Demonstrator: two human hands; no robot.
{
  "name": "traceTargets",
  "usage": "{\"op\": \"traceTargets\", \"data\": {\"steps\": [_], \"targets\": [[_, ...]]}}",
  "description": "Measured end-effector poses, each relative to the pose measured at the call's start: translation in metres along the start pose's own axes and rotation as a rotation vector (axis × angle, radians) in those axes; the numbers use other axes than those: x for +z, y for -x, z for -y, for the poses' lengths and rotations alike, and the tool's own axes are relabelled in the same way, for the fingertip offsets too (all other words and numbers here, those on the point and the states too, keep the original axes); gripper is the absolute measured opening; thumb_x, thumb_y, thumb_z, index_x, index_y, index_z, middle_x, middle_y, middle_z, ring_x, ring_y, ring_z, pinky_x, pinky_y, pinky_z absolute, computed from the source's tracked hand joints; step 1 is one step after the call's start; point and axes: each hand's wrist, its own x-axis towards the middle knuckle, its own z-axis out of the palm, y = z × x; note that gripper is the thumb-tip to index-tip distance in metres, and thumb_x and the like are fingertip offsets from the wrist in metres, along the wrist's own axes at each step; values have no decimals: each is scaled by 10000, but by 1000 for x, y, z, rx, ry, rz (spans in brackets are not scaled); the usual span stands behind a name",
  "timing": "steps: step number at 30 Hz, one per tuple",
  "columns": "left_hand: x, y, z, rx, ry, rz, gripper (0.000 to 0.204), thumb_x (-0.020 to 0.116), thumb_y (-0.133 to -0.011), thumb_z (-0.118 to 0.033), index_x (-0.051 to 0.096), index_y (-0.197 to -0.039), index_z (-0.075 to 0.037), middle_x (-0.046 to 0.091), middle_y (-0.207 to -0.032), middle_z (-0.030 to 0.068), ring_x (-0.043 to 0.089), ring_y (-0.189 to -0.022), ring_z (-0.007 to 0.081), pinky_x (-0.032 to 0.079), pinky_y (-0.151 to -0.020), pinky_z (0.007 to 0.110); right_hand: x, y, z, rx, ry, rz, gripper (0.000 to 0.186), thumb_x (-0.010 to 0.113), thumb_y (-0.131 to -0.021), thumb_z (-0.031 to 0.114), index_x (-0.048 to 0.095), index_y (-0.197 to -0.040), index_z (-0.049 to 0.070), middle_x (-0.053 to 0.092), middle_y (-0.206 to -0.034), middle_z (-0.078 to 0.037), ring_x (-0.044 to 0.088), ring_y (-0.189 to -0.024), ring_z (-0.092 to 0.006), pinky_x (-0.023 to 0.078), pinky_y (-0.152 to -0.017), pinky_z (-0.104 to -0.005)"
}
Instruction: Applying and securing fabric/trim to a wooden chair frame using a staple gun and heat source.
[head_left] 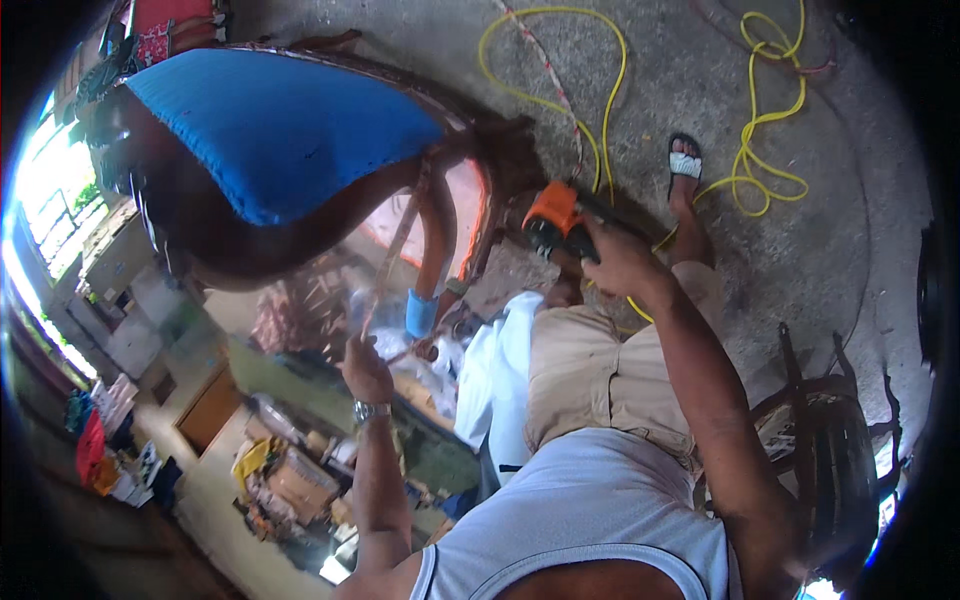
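Observation:
My left hand (367,372) is closed on the lower end of a narrow tan strip (399,238). The strip runs taut up to the dark wooden frame (200,240) of a piece of furniture with a blue upholstered panel (300,130). My right hand (622,262) grips an orange and black staple gun (553,210), whose front is close to the frame's right end. Between my hands is a curved wooden arm with a light blue wrap (420,313) on its end. Behind the arm shows a pale panel with orange edging (466,200).
A yellow hose (748,150) loops over the concrete floor (850,250) by my sandalled foot (685,158). White cloth (500,360) hangs beside my leg. Dark wooden furniture (815,450) stands at the right. Cardboard and cloth scraps (300,485) lie heaped at the lower left.

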Motion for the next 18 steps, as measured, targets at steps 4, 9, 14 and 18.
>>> {"op": "traceTargets", "data": {"steps": [4, 9, 14, 18], "targets": [[23, 30, -14, 8, 196, -98, 225, 609, -904, -37, 677, -1118, -16, 671, -833, 145, 612, -756, 375, 469, -685, 469, 58, -8, 37, 29, 589, 441, 635, 658, -890, 188, 466, -1489, 107, 701, -1121, -234, 712, -1025, -384, 570, -859, -505], [53, 96, -9, 247, 561, 62, 311, 793, -832, -149, 693, -1106, -40, 607, -714, 110, 577, -636, 338, 461, -636, 443, 188, -23, 5, -221, 969, 438, 487, 469, -989, 222, 499, -1469, 147, 711, -1075, -144, 696, -1022, -325, 564, -834, -489], [36, 121, 16, 135, 947, 284, 231, 821, -831, -177, 740, -1019, -70, 622, -676, 69, 569, -583, 286, 428, -581, 418, 280, -47, 25, -534, 837, 288, 484, 518, -941, 238, 550, -1418, 165, 683, -1133, -119, 683, -985, -285, 560, -792, -459], [52, 138, 58, 180, 1179, 460, 317, 775, -881, -239, 731, -1129, -46, 698, -816, 100, 645, -646, 266, 490, -616, 375, 349, -90, 20, -616, 690, 90, 552, 615, -860, 228, 598, -1407, 152, 642, -1202, -100, 672, -1005, -271, 559, -801, -437]]}}
